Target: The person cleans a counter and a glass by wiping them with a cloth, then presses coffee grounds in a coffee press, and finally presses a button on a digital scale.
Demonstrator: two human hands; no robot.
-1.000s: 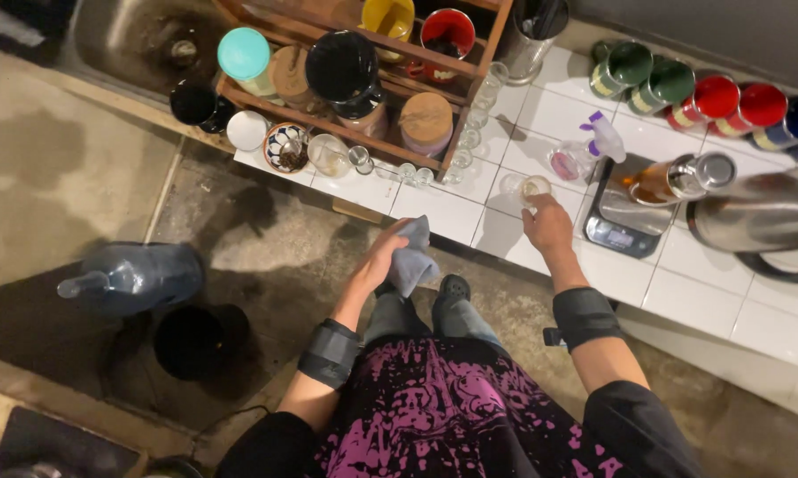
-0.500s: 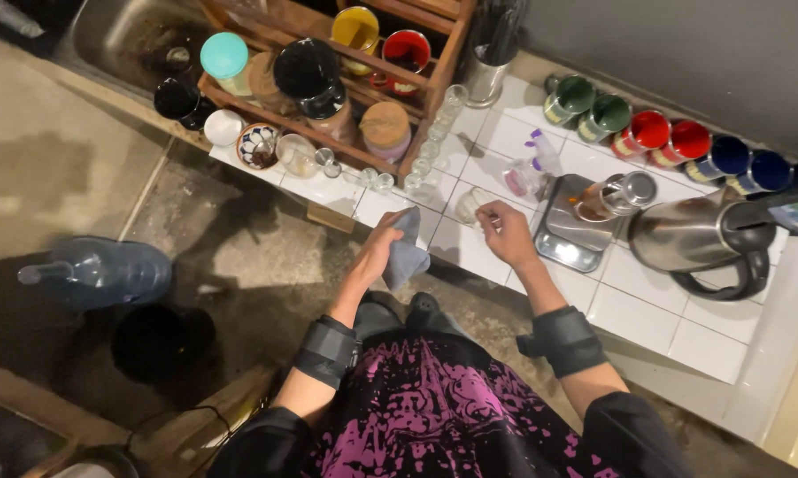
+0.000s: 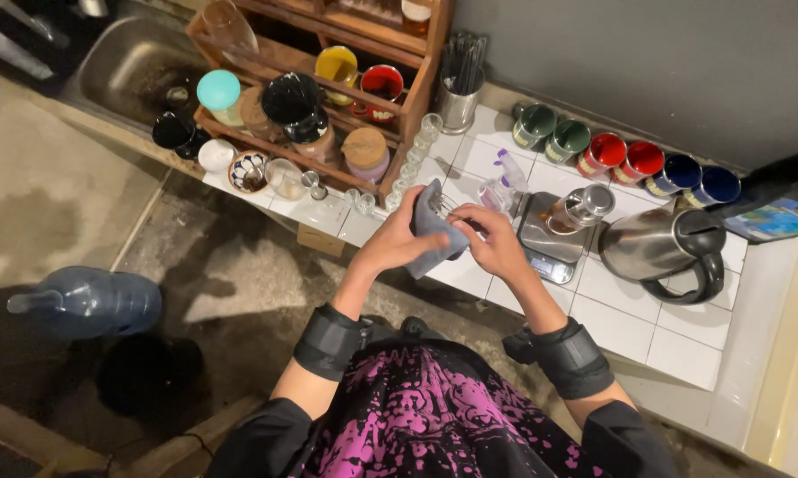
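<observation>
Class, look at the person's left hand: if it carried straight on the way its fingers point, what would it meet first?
Probably the grey cloth that the left hand already grips; beyond it, the right hand. Depth is unclear.

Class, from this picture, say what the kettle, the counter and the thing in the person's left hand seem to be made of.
Kettle: likely polished steel, mirror sheen, with a black handle.
Counter: glazed white tiles, grout lines visible.
Cloth in the left hand: soft grey-blue fabric, folds limply.

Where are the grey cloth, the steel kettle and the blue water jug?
grey cloth [image 3: 434,232], head view, on its middle fold.
steel kettle [image 3: 648,245], head view, on its shiny body.
blue water jug [image 3: 93,303], head view, on its rounded side.
</observation>
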